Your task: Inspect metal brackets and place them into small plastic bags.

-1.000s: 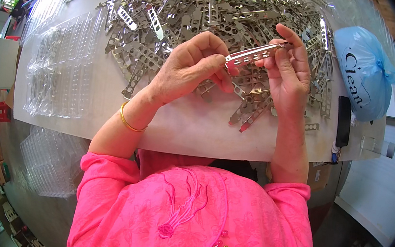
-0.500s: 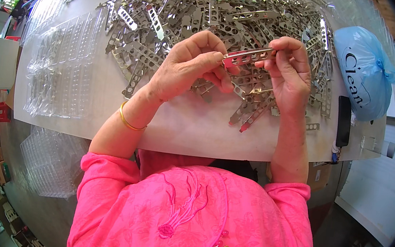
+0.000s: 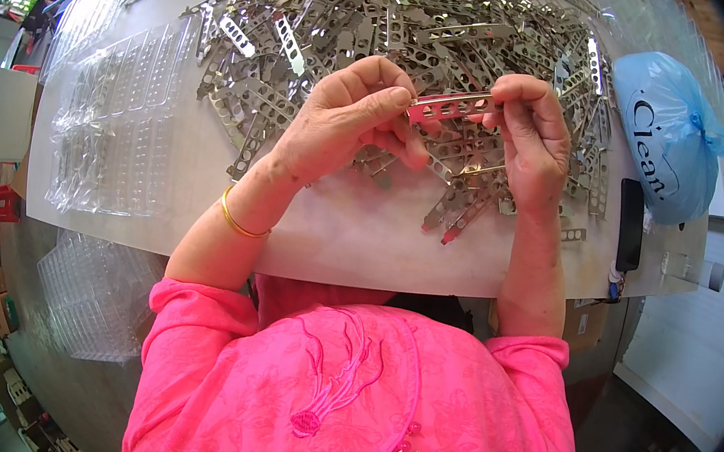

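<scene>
Between my hands, just above the near side of a big heap, is a narrow metal strip (image 3: pixel 452 107) with a row of round holes. My left hand (image 3: pixel 353 116) pinches its left end between thumb and fingers. At the other end, my right hand (image 3: pixel 531 138) grips it with the fingertips. The strip slants slightly, its right end a little higher, and pink from my clothing reflects in it. Beneath and beyond lies the heap of similar perforated metal strips (image 3: pixel 349 39), jumbled together on a pale table (image 3: pixel 358 257).
Clear plastic blister trays (image 3: pixel 134 135) lie at the table's left, with more trays (image 3: pixel 92 292) below the edge. A tied blue plastic bag (image 3: pixel 667 137) sits on the right beside a black oblong object (image 3: pixel 629 224). A few loose strips (image 3: pixel 458 215) stick out toward me.
The strip's right end has dipped slightly together with my right fingers. Both hands keep their hold and have otherwise hardly moved.
</scene>
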`<control>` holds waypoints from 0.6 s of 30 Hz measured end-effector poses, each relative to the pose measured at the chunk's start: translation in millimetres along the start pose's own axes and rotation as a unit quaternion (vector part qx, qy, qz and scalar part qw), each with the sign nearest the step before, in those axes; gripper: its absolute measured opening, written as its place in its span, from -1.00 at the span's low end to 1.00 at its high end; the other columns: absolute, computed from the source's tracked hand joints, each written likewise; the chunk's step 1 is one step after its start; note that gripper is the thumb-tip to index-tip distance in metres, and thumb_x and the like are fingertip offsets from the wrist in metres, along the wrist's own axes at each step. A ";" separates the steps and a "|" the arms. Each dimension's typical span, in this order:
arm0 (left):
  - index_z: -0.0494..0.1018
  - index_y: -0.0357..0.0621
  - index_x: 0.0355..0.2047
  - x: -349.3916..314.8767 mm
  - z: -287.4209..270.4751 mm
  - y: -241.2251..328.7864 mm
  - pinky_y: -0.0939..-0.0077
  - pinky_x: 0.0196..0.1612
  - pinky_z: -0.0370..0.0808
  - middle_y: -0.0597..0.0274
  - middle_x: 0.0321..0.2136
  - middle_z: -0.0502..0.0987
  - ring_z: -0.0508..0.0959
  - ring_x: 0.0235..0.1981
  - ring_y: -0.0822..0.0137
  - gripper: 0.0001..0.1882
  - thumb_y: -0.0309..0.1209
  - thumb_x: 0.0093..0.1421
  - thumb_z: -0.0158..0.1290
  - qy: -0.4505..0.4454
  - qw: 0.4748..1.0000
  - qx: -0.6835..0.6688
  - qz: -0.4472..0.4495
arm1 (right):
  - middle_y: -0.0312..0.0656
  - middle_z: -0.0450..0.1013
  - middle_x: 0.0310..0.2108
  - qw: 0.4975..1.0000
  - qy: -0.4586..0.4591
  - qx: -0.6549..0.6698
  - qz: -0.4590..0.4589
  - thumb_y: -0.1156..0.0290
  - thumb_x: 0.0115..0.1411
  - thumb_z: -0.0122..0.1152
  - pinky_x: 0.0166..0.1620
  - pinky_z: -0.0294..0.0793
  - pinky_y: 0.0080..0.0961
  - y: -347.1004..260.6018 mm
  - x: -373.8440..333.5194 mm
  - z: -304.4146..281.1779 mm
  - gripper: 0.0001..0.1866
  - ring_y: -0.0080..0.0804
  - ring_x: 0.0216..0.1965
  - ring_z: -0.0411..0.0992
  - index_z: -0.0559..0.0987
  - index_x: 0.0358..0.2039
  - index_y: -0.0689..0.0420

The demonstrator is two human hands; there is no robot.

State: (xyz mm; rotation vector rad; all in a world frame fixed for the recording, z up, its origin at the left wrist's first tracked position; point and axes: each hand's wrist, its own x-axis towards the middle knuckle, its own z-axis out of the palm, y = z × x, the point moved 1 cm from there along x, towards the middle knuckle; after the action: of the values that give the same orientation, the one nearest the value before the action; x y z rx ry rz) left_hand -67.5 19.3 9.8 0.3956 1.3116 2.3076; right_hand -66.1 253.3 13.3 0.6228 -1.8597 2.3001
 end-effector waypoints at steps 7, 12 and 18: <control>0.33 -0.21 -0.11 0.9 -2.3 -1.6 0.41 -0.28 0.68 -0.12 -0.21 0.62 0.69 -0.37 0.23 -0.83 -0.36 0.46 -0.11 -0.001 1.000 0.003 -0.004 | -0.30 0.41 -0.25 0.996 -0.029 -0.082 -0.005 0.60 0.39 -0.03 -0.14 0.53 -0.62 -4.0 2.1 -0.6 -0.82 -0.65 -0.31 0.40 0.58 -0.17 0.23; 0.31 -0.18 -0.12 1.6 -3.9 -3.4 0.40 -0.28 0.68 -0.14 -0.20 0.61 0.69 -0.35 0.22 -0.84 -0.34 0.47 -0.13 -0.001 1.000 0.009 -0.010 | -0.28 0.41 -0.23 0.993 -0.048 -0.105 -0.004 0.62 0.36 -0.01 -0.18 0.49 -0.65 -4.8 3.0 -5.3 -0.82 -0.63 -0.31 0.41 0.60 -0.22 0.24; 0.31 -0.14 -0.12 1.0 -0.8 -1.4 0.37 -0.27 0.68 -0.17 -0.19 0.61 0.69 -0.35 0.20 -0.83 -0.32 0.48 -0.16 0.010 1.000 0.009 -0.017 | -0.29 0.42 -0.23 0.992 -0.071 -0.103 -0.024 0.64 0.35 -0.02 -0.17 0.45 -0.67 -7.3 2.7 -1.3 -0.79 -0.65 -0.32 0.40 0.63 -0.23 0.22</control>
State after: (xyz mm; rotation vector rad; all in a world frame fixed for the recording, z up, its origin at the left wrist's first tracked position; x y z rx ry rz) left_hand -68.4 19.8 8.3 0.3552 1.3398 2.2778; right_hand -66.4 255.9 20.8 0.8090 -2.0854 2.0473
